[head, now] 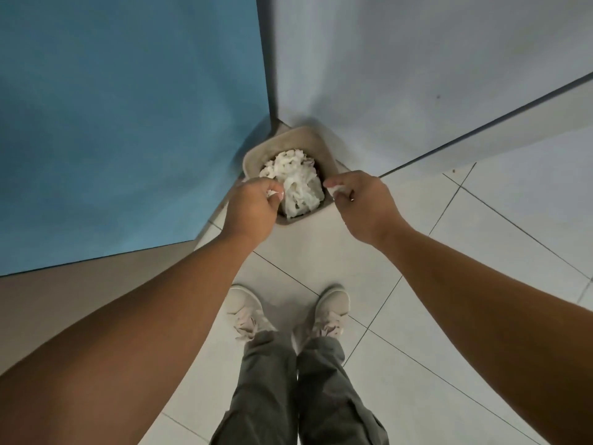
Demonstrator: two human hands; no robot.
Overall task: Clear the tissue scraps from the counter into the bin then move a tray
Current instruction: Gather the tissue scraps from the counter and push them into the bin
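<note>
We stand on the tiled floor (pixel 417 284), in a corner between a blue panel (pixel 128 117) and a white wall (pixel 401 65). There the beige bin (pixel 290 135) sits, heaped with white tissue (pixel 300 184). Above its rim our left hand (pixel 253 205) curls round and pinches a tissue scrap (pixel 275 193); our right hand (pixel 364 200) pinches a second tissue scrap (pixel 337 189), fingers curled.

Pale tiled floor (pixel 417 268) with thin dark grout lines. A beige bin (pixel 308 133) sits on it, tucked into the corner, and two light sneakers (pixel 244 311) stand on the tiles near it.
</note>
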